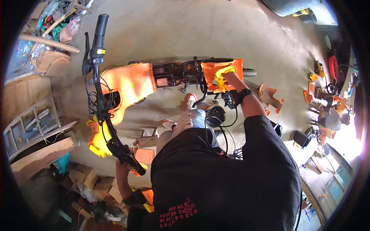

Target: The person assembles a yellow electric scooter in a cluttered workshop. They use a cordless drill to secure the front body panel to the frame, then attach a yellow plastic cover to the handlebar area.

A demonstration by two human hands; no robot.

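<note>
An electric scooter with orange panels stretches across in front of me, its front orange body panel (133, 82) at the left. My right hand (231, 79) grips a yellow plastic piece (220, 79) over an orange rear panel (207, 71). Its fingertips are partly hidden, and a dark band circles the wrist. At the lower left, my left hand (122, 169) is closed around the near end of the black handlebar (108, 131); the bar hides most of its fingers. Between the two orange panels the dark frame and wiring (175, 74) lie exposed.
Beneath my right forearm sits a dark device (230, 99) with a cable. A loose orange panel (270, 98) lies on the floor at right, with more parts beyond. Cardboard boxes (83, 175) fill the lower left. A wooden stool (147, 138) stands near my feet.
</note>
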